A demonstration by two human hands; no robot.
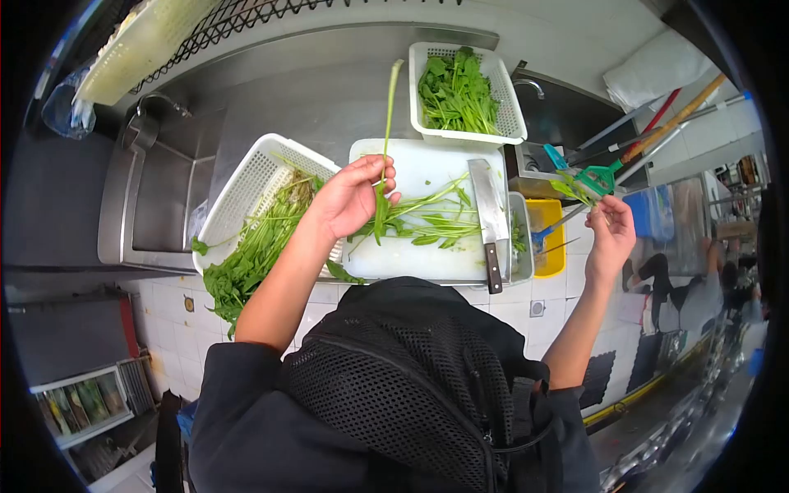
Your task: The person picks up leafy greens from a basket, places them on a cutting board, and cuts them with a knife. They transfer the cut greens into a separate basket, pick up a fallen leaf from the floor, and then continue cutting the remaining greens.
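From the head camera, the left hand (349, 200) is raised over the near left corner of a white cutting board (427, 164), its fingers curled shut around a long green stalk (389, 115) that stands nearly upright, the thin stem rising toward the far side of the counter and a leaf hanging below the fingers. The right hand (610, 234) is held out past the right end of the board, over a yellow bin (549, 238), with fingertips pinched on a small bit of green leaf (571, 189); how tightly it grips cannot be told. More leafy stems (431, 220) lie strewn across the middle of the board, and a cleaver (491, 218) rests along the board's right side, its dark handle pointing toward the person. A white basket (251, 177) sits tilted against the left edge of the board with a bunch of greens (246, 259) spilling out of it over the counter's front edge. A second white basket (505, 90) stands just behind the board, filled with picked leaves (456, 94). A steel sink (160, 197) lies farther to the left.
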